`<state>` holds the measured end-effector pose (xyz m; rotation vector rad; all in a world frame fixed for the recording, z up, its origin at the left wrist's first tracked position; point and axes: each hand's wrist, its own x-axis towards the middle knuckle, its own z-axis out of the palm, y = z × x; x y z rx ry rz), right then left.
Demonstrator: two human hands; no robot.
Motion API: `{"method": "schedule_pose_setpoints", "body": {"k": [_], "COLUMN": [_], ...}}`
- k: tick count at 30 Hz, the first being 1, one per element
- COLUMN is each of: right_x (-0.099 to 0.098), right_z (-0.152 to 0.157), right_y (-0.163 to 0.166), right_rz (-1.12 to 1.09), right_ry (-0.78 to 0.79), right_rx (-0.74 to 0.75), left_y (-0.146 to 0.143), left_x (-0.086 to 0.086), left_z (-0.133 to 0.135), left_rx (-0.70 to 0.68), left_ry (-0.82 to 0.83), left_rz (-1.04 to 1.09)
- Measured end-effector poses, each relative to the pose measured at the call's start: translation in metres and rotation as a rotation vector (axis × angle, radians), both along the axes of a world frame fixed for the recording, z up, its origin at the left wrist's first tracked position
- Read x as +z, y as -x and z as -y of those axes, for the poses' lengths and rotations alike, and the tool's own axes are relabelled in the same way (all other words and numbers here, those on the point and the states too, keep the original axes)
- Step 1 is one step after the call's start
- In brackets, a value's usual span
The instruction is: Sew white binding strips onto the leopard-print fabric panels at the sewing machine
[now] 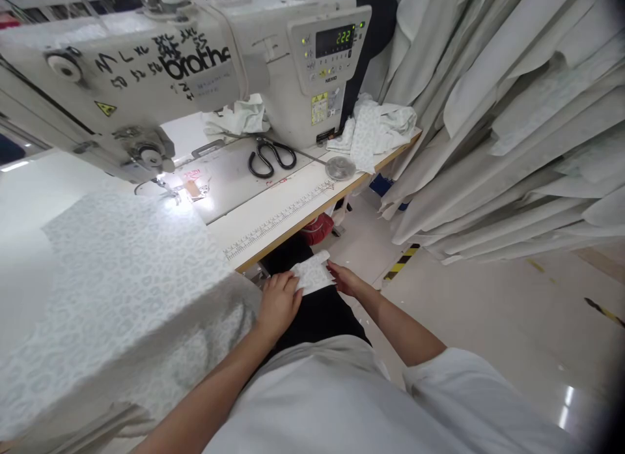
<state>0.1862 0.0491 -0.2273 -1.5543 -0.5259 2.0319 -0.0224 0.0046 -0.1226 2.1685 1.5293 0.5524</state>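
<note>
The sewing machine (195, 70) fills the upper left of the frame. My patterned cloth (122, 291) drapes off the table edge at left. At centre frame, over my lap, my left hand (279, 304) and right hand (346, 279) each pinch an end of the small fabric piece (312, 275). It lies between them, its long axis running lower left to upper right, no nearer one hand than the other.

You wear a white short-sleeved shirt (342, 402) and black trousers (319, 314); arms bare down to left grip (279, 304) and right grip (346, 279).
</note>
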Motion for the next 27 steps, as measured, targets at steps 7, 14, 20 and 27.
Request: {"method": "schedule_pose_setpoints", "body": {"k": [7,14,20,27], "right_x": [-0.003,0.005,0.028,0.064], "right_z": [0.01,0.01,0.009,0.007], "right_y": [0.005,-0.007,0.002,0.034], "right_rz": [0.154,0.309,0.468,0.504], "right_ry": [-0.161,-0.331,-0.564,-0.753], "right_rx": [-0.106,-0.05,0.013,0.06], "left_y": [0.007,0.024,0.022,0.023], "left_x": [-0.011,-0.019,-0.013,-0.005], "left_z": [-0.017,-0.029,-0.025,-0.025], "left_rx": [0.283,0.533,0.463,0.373], "left_ry": [0.091,0.268,0.343,0.372], "left_rz": [0.154,0.293,0.392,0.469]}}
